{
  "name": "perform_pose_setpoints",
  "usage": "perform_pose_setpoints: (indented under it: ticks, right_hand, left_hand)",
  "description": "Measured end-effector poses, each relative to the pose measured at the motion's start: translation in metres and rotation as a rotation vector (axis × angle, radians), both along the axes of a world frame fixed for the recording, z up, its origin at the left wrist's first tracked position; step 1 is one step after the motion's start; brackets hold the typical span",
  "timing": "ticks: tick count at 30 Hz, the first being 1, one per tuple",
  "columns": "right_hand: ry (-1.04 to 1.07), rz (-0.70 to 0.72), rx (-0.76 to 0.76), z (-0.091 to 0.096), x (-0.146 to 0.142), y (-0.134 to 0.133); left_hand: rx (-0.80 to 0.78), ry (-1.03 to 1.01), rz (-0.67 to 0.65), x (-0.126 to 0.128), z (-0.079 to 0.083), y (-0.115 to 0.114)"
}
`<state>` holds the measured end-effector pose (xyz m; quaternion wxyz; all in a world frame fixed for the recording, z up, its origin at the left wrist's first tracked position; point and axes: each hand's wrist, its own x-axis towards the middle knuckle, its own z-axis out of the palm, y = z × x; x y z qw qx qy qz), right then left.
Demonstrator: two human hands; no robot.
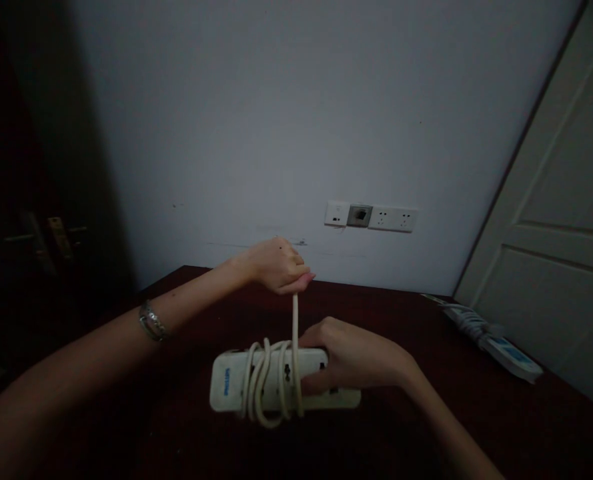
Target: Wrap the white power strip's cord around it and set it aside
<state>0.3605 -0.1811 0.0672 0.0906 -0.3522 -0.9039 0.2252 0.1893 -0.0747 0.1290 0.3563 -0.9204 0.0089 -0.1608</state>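
Note:
A white power strip (226, 390) with blue lettering at its left end is held over the dark table. Several loops of its white power cord (262, 380) are wrapped round its middle. My right hand (343, 357) grips the strip near its right half, thumb on the socket face. Above it, my left hand (283, 267) is closed in a fist on the cord, which runs taut from the fist straight down to the strip. Whatever of the cord lies beyond the fist is hidden.
On the table's (376, 313) right side lies a second power strip (511, 353) wrapped in its cord. Wall sockets (391, 219) sit just above the table's back edge. A pale panelled door (561, 220) stands at right; a dark door with a handle (61, 233) is at left.

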Motion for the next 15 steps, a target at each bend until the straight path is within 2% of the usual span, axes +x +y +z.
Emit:
perform_pose_setpoints:
  ticks: [6,12,15]
  right_hand:
    - [0.038,0.027,0.063,0.016,0.002,-0.017]
    - [0.086,-0.044,0.133,0.012,0.011,-0.007]
    - [0.102,-0.040,0.115,0.010,0.015,-0.003]
  left_hand:
    - [-0.334,-0.163,0.077,0.005,-0.026,0.029]
    - [-0.680,-0.336,0.205,0.011,-0.049,0.048]
    - [-0.757,-0.371,0.210,0.015,-0.056,0.052]
